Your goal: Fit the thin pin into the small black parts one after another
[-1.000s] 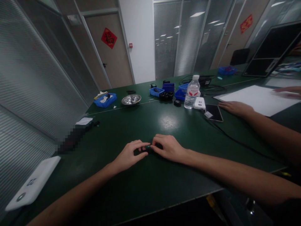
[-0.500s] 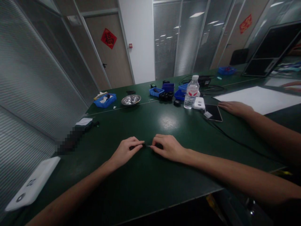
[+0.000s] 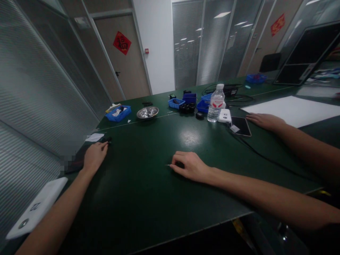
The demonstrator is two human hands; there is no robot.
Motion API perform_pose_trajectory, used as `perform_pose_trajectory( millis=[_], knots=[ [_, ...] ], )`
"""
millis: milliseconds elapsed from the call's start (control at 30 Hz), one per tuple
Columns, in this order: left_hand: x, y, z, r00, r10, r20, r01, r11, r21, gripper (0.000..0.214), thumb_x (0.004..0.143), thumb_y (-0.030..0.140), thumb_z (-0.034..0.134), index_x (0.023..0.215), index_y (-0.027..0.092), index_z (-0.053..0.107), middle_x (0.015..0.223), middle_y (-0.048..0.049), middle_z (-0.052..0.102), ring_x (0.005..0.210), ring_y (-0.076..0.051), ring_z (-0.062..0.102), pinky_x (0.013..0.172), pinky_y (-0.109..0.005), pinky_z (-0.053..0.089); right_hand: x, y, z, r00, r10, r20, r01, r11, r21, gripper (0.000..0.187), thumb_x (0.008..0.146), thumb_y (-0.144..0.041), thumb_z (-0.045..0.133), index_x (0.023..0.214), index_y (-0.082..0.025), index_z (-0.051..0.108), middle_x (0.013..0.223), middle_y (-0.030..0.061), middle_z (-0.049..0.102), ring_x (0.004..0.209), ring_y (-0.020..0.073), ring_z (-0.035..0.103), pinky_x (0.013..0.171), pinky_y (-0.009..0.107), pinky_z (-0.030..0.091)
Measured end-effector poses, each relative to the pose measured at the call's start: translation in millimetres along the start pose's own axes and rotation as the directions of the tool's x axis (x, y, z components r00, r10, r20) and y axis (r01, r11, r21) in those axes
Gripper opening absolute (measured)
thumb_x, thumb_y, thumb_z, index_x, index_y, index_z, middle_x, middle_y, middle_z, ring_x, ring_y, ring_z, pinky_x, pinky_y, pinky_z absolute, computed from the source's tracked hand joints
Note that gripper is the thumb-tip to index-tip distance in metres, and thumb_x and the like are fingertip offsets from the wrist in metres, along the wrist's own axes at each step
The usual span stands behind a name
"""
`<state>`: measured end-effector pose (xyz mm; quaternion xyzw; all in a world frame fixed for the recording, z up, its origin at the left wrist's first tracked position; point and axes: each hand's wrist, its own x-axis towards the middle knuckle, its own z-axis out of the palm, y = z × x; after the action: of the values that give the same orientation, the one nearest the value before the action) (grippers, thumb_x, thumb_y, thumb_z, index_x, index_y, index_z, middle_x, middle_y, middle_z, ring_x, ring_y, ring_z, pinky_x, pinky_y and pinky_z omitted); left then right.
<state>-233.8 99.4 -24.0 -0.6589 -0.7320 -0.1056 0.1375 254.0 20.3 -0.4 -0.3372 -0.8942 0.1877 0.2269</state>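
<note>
My right hand (image 3: 189, 166) rests on the green table (image 3: 159, 198) near the middle, fingers curled around a small dark part with a thin metal pin sticking out to the left. My left hand (image 3: 94, 156) is far out at the table's left edge, fingertips pinched on a small black piece (image 3: 108, 141) beside a white slip of paper (image 3: 94, 137). A dark flat object, partly pixelated, lies under that hand.
Another person's hand (image 3: 265, 121) lies flat by a phone (image 3: 241, 126) and white sheet (image 3: 292, 110). A water bottle (image 3: 216, 103), blue bins (image 3: 120, 113), a metal bowl (image 3: 147, 112) and a white device (image 3: 37, 208) sit around. A cable (image 3: 265, 157) crosses at right.
My left hand left the small part held by my right hand and travelled left to the table's edge. My right hand stayed put with the part.
</note>
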Motion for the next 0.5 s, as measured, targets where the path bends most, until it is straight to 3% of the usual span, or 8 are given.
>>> perform_pose_trajectory(
  millis=[100, 300, 400, 500],
  knots=[
    [-2.2, -11.7, -1.9, 0.999, -0.051, 0.003, 0.050, 0.992, 0.119, 0.052, 0.100, 0.039, 0.038, 0.133, 0.013, 0.070, 0.121, -0.0175, 0.071, 0.108, -0.035, 0.065, 0.090, -0.040, 0.049, 0.1, 1.1, 1.2, 1.000, -0.008, -0.010, 0.008, 1.000, -0.004, 0.017, 0.100, -0.033, 0.061, 0.098, -0.018, 0.068, 0.096, 0.0029, 0.066, 0.076, 0.0131, 0.059, 0.067, 0.026, 0.042],
    [-4.0, 0.6, -1.8, 0.999, -0.045, -0.011, 0.046, 0.973, 0.226, 0.058, 0.103, 0.044, 0.032, 0.127, 0.010, 0.072, 0.112, -0.0207, 0.073, 0.094, -0.035, 0.067, 0.083, -0.041, 0.049, -0.2, 1.4, 1.9, 1.000, -0.012, -0.012, 0.012, 1.000, -0.004, 0.017, 0.101, -0.033, 0.060, 0.098, -0.018, 0.068, 0.096, 0.0027, 0.066, 0.075, 0.0124, 0.058, 0.066, 0.025, 0.041],
    [-3.0, -2.2, 1.4, 0.999, -0.032, -0.022, 0.035, 0.982, 0.187, 0.056, 0.103, 0.043, 0.033, 0.126, 0.012, 0.073, 0.112, -0.0202, 0.073, 0.095, -0.034, 0.068, 0.082, -0.039, 0.048, -0.3, 0.8, 1.1, 1.000, -0.012, -0.012, 0.012, 1.000, -0.009, 0.017, 0.100, -0.033, 0.060, 0.098, -0.018, 0.068, 0.096, 0.0024, 0.066, 0.074, 0.0119, 0.057, 0.065, 0.025, 0.040],
    [-1.3, -9.6, 5.1, 0.993, -0.110, -0.053, 0.112, 0.993, 0.040, 0.052, 0.101, 0.044, 0.039, 0.122, 0.014, 0.076, 0.113, -0.0168, 0.075, 0.096, -0.033, 0.069, 0.082, -0.037, 0.049, -0.3, 0.6, 0.4, 1.000, -0.011, -0.008, 0.011, 1.000, -0.006, 0.019, 0.101, -0.034, 0.060, 0.098, -0.017, 0.068, 0.096, 0.0027, 0.066, 0.073, 0.0117, 0.057, 0.064, 0.025, 0.039]
  ],
)
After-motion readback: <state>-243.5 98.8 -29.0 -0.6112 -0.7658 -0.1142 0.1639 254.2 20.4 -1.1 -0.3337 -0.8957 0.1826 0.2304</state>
